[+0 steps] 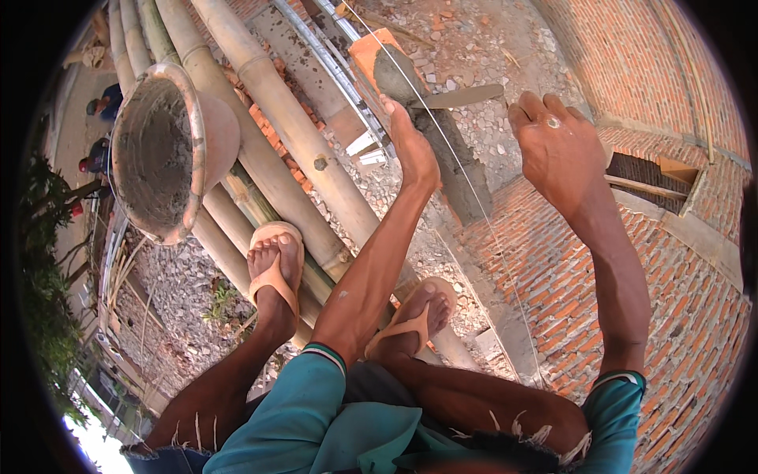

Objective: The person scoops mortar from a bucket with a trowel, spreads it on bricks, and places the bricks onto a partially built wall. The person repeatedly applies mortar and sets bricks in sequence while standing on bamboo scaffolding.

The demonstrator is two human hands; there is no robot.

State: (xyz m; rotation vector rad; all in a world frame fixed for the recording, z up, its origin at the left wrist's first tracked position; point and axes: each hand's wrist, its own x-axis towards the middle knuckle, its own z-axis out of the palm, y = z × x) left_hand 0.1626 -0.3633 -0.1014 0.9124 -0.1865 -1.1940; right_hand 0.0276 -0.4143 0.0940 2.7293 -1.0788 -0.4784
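My right hand (557,150) is closed around the handle of a trowel, mostly hidden in the fist. The trowel's flat blade (464,97) points left and lies over the wet mortar (456,158) on top of a brick wall. Flat and stretched out, my left hand (412,150) is held at the wall's left side, beside the mortar and near the blade's tip; it holds nothing. Just beyond lies an orange brick (365,54) with a grey lump of mortar on its end. A thin white string line (480,207) runs along the wall top, crossing over the blade.
My sandalled feet stand on bamboo poles (272,95) high above rubble. On the left poles rests a bucket (197,126) with mortar inside. Metal channels (332,79) lie near the brick. Brick walls (553,261) drop away at right. Other people (106,103) are below, far left.
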